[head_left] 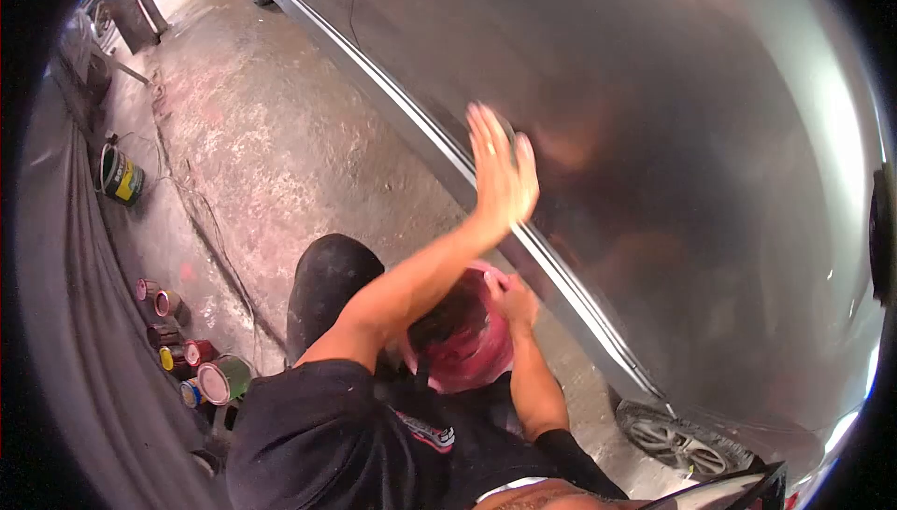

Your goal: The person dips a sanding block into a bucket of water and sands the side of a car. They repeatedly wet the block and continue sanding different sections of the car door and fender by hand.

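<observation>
My left hand (503, 172) reaches up before the dark grey car panel (673, 136), its fingers stretched out nearly straight and slightly blurred. It overlaps the panel's lower edge, where a bright metallic sill strip (570, 284) runs diagonally. Lower down, my right hand (513, 303) grips the rim of a pink-stained bucket (472, 375), with the fingers closed over its edge. The bucket is tilted towards me and leans near my lap. Dark and reddish smears coat its inside, part of which is hidden behind my left forearm.
Several small paint cans (198, 352) and a larger can (224, 379) stand at the left beside a dark hanging sheet (56, 258). Farther back are a labelled bucket (121, 177) and a cable (210, 234) along the stained concrete floor (252, 118). A car wheel (677, 443) is at lower right.
</observation>
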A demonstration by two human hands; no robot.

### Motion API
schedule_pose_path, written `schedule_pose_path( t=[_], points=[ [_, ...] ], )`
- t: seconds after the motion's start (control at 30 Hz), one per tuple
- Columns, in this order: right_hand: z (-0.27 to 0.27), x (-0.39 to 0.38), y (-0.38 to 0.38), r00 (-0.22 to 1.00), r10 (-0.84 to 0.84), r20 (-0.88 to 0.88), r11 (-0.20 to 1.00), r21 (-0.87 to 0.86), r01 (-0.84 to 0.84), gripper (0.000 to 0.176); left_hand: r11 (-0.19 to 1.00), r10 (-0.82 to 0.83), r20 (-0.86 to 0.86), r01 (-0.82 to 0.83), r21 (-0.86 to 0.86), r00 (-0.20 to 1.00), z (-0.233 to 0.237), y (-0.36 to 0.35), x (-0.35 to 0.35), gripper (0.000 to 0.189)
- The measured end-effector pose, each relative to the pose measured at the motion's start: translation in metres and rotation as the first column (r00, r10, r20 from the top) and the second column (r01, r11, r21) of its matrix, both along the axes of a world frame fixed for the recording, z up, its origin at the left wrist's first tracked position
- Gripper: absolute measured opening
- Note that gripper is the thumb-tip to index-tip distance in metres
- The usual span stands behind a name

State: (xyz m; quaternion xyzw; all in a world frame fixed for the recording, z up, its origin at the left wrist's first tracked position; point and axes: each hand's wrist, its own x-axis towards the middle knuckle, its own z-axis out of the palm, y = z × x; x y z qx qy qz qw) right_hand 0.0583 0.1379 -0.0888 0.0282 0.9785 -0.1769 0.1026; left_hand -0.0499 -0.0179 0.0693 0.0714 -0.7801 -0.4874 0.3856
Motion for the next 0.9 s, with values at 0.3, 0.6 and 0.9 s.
schedule_pose_path(
  t=[0.3, 0.6, 0.9],
  points=[
    [0.005, -0.002, -0.001, 1.000, 0.010, 0.015, 0.999, -0.045, -0.009, 0.060, 0.994, -0.040, 0.079, 0.048, -0.099, 0.996, -0.004, 0.006, 0.015, 0.068],
    [0.006, -0.003, -0.001, 0.999, -0.009, -0.034, 0.995, -0.098, 0.006, 0.062, 0.989, -0.134, 0.114, 0.139, -0.039, 0.984, -0.009, 0.001, 0.014, 0.068],
    [0.008, -0.002, -0.002, 0.999, 0.009, -0.046, 0.995, -0.096, -0.014, 0.063, 0.990, -0.098, 0.159, 0.113, -0.089, 0.982, -0.002, -0.002, 0.019, 0.068]
  ],
)
